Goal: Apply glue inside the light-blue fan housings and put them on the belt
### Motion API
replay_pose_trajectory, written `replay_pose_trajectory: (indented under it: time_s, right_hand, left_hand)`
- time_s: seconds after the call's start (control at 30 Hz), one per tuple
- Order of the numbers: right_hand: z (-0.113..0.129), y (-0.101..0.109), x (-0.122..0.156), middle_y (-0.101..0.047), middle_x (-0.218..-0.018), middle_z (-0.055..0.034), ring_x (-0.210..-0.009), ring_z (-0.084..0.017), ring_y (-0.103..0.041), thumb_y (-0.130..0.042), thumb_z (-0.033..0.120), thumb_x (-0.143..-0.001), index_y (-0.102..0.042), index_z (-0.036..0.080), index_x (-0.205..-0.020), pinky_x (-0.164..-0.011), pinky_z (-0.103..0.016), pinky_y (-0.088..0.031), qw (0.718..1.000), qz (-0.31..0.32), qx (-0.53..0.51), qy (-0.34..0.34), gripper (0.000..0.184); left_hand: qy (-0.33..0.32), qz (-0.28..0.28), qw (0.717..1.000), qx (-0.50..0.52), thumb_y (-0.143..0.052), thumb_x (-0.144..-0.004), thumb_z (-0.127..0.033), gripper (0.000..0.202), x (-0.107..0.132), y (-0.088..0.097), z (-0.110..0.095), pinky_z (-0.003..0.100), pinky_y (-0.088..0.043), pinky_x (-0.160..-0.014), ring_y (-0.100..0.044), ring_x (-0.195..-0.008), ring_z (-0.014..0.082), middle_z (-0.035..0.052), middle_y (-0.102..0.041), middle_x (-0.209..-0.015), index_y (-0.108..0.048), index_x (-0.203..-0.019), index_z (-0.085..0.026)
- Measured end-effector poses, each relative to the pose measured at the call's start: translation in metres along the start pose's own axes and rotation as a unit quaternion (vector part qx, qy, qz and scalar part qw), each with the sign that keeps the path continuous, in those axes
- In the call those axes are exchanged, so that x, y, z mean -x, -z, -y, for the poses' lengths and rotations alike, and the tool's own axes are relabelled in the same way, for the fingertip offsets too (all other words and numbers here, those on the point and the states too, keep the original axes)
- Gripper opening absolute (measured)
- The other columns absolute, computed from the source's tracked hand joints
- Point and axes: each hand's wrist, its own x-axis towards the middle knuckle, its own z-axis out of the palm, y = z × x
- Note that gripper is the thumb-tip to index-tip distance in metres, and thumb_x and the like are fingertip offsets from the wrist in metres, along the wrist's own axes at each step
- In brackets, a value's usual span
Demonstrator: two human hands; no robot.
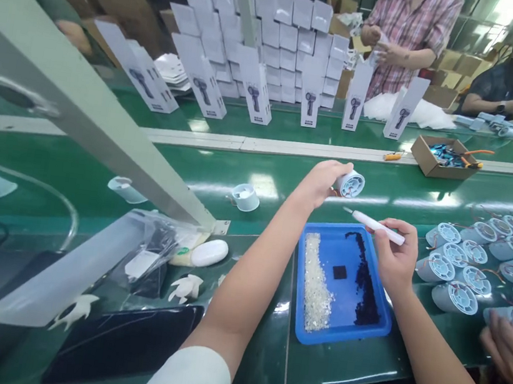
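Note:
My left hand (pixel 323 180) reaches out over the green belt and is closed on a small white round fan housing (pixel 351 183), held on its side. My right hand (pixel 394 254) is wrapped round a slim white pen-shaped screwdriver (pixel 377 226), its tip pointing left toward the housing, a short gap away. Below both hands lies a blue tray (pixel 336 338) with a strip of pale small parts (pixel 317 282) on its left and a strip of dark small parts (pixel 364 282) on its right.
Several white fan housings (pixel 455 297) with wires lie to the right, where another person's hand (pixel 507 351) rests. One white housing (pixel 245 197) sits on the belt. Upright white boxes (pixel 255 94), a cardboard box (pixel 445 159) and two people stand across the belt. A grey beam (pixel 95 127) slants at left.

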Motion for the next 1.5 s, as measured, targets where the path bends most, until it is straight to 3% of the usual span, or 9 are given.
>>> replay_pose_trajectory:
  time_s: [0.1,0.4,0.77,0.87,0.97,1.07,1.17,1.27,1.5]
  right_hand:
    - [-0.003,0.001,-0.003,-0.070,-0.088,-0.0032,-0.079,-0.020,-0.072,-0.064,0.045,-0.084,-0.057,0.025,-0.096,-0.072,-0.036,-0.057,0.999,-0.040,0.008,-0.029,0.024]
    - [-0.006,0.001,-0.002,-0.072,-0.079,-0.0032,-0.068,-0.018,-0.067,-0.065,0.044,-0.083,-0.059,0.023,-0.095,-0.059,-0.031,-0.051,0.995,-0.071,0.026,-0.066,0.025]
    - [-0.004,0.002,-0.003,-0.071,-0.085,-0.0053,-0.075,-0.019,-0.067,-0.062,0.044,-0.085,-0.061,0.021,-0.094,-0.068,-0.033,-0.052,0.993,-0.066,0.071,-0.069,0.025]
    - [-0.004,0.003,-0.002,-0.070,-0.090,-0.0058,-0.083,-0.020,-0.067,-0.059,0.042,-0.087,-0.060,0.021,-0.095,-0.077,-0.036,-0.052,0.993,-0.054,0.090,-0.050,0.022]
    - [-0.003,0.004,-0.003,-0.065,-0.081,-0.0026,-0.069,-0.018,-0.062,-0.057,0.042,-0.087,-0.062,0.021,-0.099,-0.068,-0.033,-0.050,0.991,-0.029,0.125,-0.044,0.024]
    - [0.000,0.004,-0.003,-0.057,-0.064,0.0021,-0.051,-0.014,-0.049,-0.054,0.043,-0.087,-0.064,0.020,-0.105,-0.052,-0.029,-0.041,0.983,0.086,0.145,-0.066,0.031]
    - [0.006,0.002,-0.001,-0.051,-0.056,0.0034,-0.047,-0.013,-0.045,-0.049,0.043,-0.089,-0.065,0.018,-0.101,-0.048,-0.027,-0.036,0.970,0.175,0.146,-0.079,0.031]
    - [0.010,0.001,0.003,-0.047,-0.054,0.0041,-0.047,-0.012,-0.043,-0.046,0.044,-0.092,-0.065,0.018,-0.100,-0.047,-0.026,-0.033,0.972,0.170,0.137,-0.080,0.033]
    - [0.007,-0.003,0.010,-0.032,-0.051,0.0082,-0.042,-0.008,-0.029,-0.047,0.064,-0.090,-0.064,0.018,-0.107,-0.041,-0.025,-0.026,0.981,0.147,-0.014,-0.122,0.052]
  left_hand:
    - [0.005,0.015,1.000,-0.009,-0.062,-0.084,-0.025,0.027,0.003,-0.007,0.005,0.024,-0.043,-0.050,-0.048,-0.051,0.0089,-0.0031,-0.049,-0.058,-0.044,-0.064,-0.018]
    - [-0.013,0.034,0.999,-0.030,-0.065,-0.082,-0.021,0.027,0.004,-0.011,0.012,0.020,-0.042,-0.047,-0.050,-0.052,0.0065,-0.0039,-0.050,-0.064,-0.042,-0.068,-0.018]
    - [-0.031,0.031,0.998,-0.038,-0.066,-0.082,-0.021,0.030,0.006,-0.014,0.013,0.020,-0.046,-0.048,-0.052,-0.052,0.0065,-0.0039,-0.052,-0.065,-0.040,-0.068,-0.019]
    - [-0.014,0.048,0.998,-0.038,-0.066,-0.082,-0.021,0.029,0.009,-0.017,0.013,0.021,-0.046,-0.049,-0.053,-0.052,0.0072,-0.0041,-0.053,-0.064,-0.040,-0.067,-0.019]
    - [-0.020,0.020,0.999,-0.035,-0.063,-0.082,-0.018,0.028,0.013,-0.026,0.012,0.020,-0.038,-0.044,-0.047,-0.047,0.0068,-0.0055,-0.050,-0.058,-0.040,-0.066,-0.020]
    - [-0.073,-0.064,0.995,-0.002,-0.059,-0.081,-0.011,0.032,0.015,-0.037,0.016,0.019,-0.027,-0.042,-0.037,-0.044,0.0050,-0.0073,-0.040,-0.052,-0.036,-0.061,-0.020]
    - [-0.144,-0.124,0.981,0.042,-0.058,-0.083,-0.011,0.041,0.015,-0.047,0.025,0.018,-0.031,-0.049,-0.034,-0.048,0.0041,-0.0067,-0.031,-0.053,-0.028,-0.056,-0.018]
    - [-0.176,-0.142,0.972,0.058,-0.061,-0.085,-0.015,0.045,0.015,-0.054,0.033,0.017,-0.035,-0.056,-0.036,-0.053,0.0040,-0.0061,-0.030,-0.055,-0.026,-0.056,-0.017]
    - [-0.129,-0.120,0.972,0.157,-0.062,-0.088,-0.026,0.039,0.017,-0.057,0.034,0.020,-0.039,-0.060,-0.050,-0.063,0.0075,-0.0040,-0.037,-0.060,-0.036,-0.060,-0.017]
